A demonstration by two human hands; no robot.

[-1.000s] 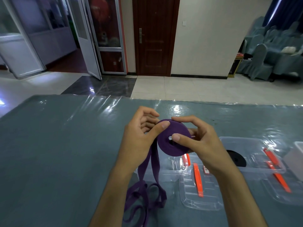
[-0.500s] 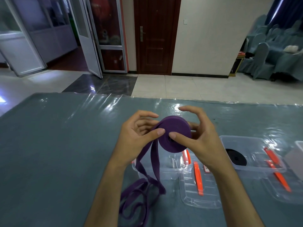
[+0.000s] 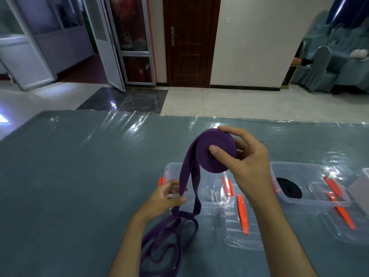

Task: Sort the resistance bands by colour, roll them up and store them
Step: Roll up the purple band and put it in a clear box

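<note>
Right hand (image 3: 247, 162) grips the half-wound purple resistance-band roll (image 3: 216, 154); left hand (image 3: 165, 198) pinches its trailing strap. Even tension should keep the coils flat.

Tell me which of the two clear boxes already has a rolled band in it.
The clear box on the right, holding a black rolled band. The clear box in the middle, behind the hanging purple band, shows none.

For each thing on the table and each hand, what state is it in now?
purple band: partly rolled, the loose tail hangs down to the table
right hand: holds the roll above the table
left hand: pinches the hanging tail
near clear box: open, holds no band that shows
far clear box: open, holds a black roll
two lids: off, flat on the table
</note>
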